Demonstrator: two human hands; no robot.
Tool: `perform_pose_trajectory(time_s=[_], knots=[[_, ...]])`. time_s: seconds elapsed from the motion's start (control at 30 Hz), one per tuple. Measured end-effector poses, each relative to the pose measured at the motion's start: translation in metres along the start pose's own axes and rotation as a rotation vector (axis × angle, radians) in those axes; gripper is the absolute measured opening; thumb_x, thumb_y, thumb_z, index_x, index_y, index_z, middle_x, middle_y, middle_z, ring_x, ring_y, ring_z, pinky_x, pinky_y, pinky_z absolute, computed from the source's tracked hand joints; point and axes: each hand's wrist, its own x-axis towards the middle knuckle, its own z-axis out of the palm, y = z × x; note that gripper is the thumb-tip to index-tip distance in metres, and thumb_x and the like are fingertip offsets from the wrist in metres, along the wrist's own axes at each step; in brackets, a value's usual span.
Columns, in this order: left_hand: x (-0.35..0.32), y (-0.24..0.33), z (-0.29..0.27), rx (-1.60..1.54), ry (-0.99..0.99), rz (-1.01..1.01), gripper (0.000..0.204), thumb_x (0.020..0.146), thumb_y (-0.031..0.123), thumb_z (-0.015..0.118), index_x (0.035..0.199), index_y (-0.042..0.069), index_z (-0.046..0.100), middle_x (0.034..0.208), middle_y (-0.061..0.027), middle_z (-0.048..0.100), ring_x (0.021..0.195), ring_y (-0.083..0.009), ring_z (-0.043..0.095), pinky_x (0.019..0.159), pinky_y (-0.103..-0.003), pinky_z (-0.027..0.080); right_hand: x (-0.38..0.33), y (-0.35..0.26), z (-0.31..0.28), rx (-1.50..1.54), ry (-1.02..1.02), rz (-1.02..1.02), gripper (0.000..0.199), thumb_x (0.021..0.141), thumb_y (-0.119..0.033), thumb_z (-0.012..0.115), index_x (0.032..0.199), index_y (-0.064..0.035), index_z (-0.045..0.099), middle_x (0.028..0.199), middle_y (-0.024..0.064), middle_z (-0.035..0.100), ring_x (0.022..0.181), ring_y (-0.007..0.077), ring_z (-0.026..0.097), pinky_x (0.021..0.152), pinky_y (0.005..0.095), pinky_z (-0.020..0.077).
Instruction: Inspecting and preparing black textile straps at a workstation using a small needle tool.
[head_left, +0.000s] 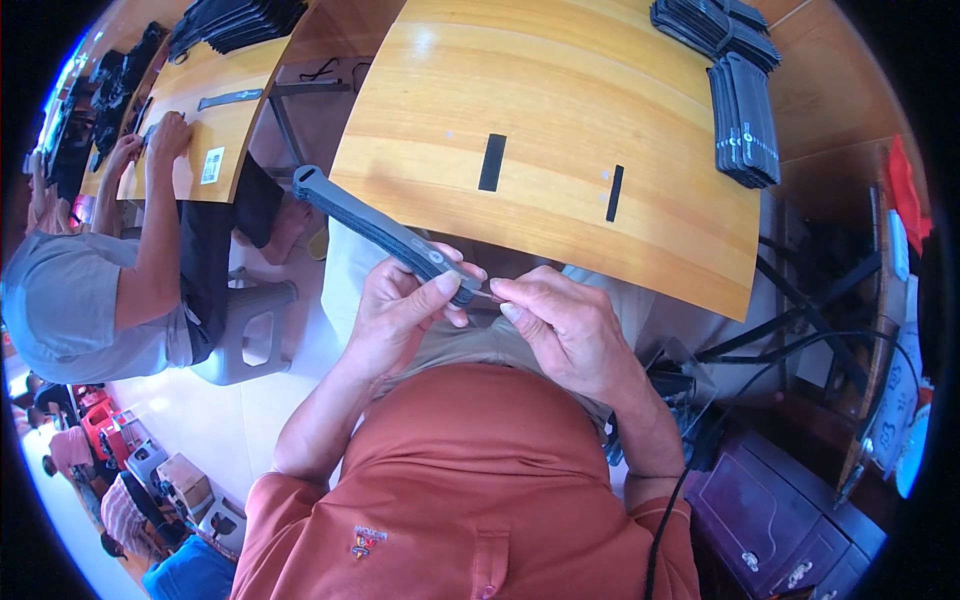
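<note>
A bundle of long grey straps (362, 222), with a round loop at its far end, slants out over my lap in front of the table. My left hand (395, 305) is closed around its near end, the thumb pressed on top. Just to the right, my right hand (568, 328) is closed in a pinch, thumb against forefinger. A thin pale sliver shows between its fingertips and the strap ends; I cannot make out what it is. Two black strips, a wider one (492, 162) and a narrower one (614, 193), lie on the wooden table (420, 110).
Stacked grey straps (745, 120) lie at the table's right edge, with a tied dark bundle (715, 30) beyond. A person in grey (85, 300) works at another table on the left, near a grey stool (245, 335). A black cable (668, 520) passes my right arm beside purple cabinets (755, 510).
</note>
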Motion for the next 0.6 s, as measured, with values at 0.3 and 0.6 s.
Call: perform_pose_trajectory(time_s=[0.3, 0.6], knots=[[0.0007, -0.0021, 0.0024, 0.017, -0.019, 0.020, 0.029, 0.094, 0.009, 0.066, 0.120, 0.000, 0.058, 0.108, -0.0172, 0.068, 0.091, -0.0172, 0.068, 0.070, -0.026, 0.058, -0.0038, 0.0037, 0.0010, -0.049, -0.019, 0.012, 0.021, 0.087, -0.003, 0.066, 0.108, -0.0007, 0.065, 0.084, 0.0121, 0.063, 0.069, 0.0287, 0.065, 0.057, 0.0375, 0.0505], [0.0012, -0.0046, 0.0031, 0.041, -0.002, 0.026, 0.029, 0.094, 0.008, 0.067, 0.120, -0.001, 0.058, 0.108, -0.0161, 0.068, 0.091, -0.0171, 0.068, 0.070, -0.026, 0.058, -0.0040, 0.0045, 0.0033, -0.082, 0.054, -0.027, 0.021, 0.087, -0.004, 0.067, 0.108, -0.0023, 0.066, 0.083, 0.0108, 0.064, 0.070, 0.0275, 0.065, 0.057, 0.0371, 0.0511]])
